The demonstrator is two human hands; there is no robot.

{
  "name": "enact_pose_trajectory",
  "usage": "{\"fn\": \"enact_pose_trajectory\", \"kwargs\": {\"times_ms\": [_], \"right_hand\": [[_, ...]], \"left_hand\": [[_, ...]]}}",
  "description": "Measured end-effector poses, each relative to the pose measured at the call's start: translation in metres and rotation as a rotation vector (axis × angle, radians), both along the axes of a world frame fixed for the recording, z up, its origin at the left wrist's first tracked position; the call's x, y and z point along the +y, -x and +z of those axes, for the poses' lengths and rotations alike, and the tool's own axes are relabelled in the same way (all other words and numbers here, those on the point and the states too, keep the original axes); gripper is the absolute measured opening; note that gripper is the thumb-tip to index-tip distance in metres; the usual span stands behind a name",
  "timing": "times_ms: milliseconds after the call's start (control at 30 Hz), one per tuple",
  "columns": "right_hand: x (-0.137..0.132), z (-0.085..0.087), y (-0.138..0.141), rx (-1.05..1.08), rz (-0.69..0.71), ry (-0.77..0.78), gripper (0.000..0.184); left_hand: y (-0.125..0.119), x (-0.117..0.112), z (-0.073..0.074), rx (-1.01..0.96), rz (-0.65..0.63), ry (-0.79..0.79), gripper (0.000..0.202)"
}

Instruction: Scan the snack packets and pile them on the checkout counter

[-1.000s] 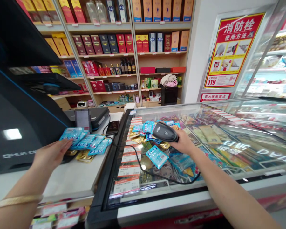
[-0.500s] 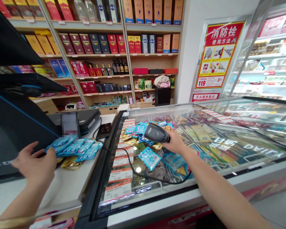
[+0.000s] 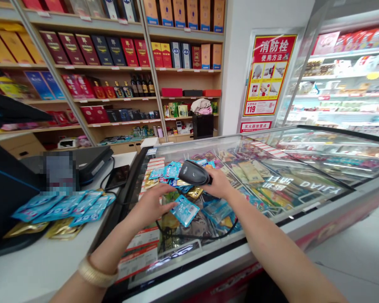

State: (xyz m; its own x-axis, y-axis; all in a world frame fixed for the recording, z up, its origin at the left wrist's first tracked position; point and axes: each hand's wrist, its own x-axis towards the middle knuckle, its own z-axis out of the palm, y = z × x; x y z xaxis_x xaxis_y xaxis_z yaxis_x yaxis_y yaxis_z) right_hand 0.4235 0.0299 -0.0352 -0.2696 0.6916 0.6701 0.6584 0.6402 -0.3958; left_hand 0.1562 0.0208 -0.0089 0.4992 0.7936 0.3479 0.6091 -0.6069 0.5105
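My right hand grips a black corded barcode scanner, held over the glass lid of a chest freezer. My left hand reaches across onto the lid, fingers spread, its fingertips touching a small blue packet that lies on the glass. More blue and gold packets are heaped on the lid just beyond the scanner. A gold bracelet circles my left wrist.
A row of blue packets over gold ones lies on the white counter at left, beside a black till terminal. The scanner's cable loops over the glass. Shelves of boxed bottles stand behind; a fridge is right.
My left hand left the packets on the white counter and swung right to the blue packet on the freezer lid. The view turned right. The scanner hand stayed over the lid.
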Motion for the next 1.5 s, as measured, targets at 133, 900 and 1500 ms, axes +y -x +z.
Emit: {"fn": "enact_pose_trajectory", "kwargs": {"times_ms": [133, 900, 1500], "right_hand": [[0.002, -0.001, -0.001, -0.023, -0.038, -0.007, 0.016], [0.002, -0.001, 0.000, 0.001, -0.023, 0.010, 0.029], [-0.014, 0.005, 0.016, 0.082, 0.188, 0.053, 0.013]], "left_hand": [[-0.022, 0.005, -0.013, 0.163, -0.089, 0.112, 0.047], [0.003, -0.004, -0.013, 0.201, 0.107, 0.218, 0.036], [-0.005, 0.013, -0.022, -0.946, 0.361, 0.361, 0.056]]}}
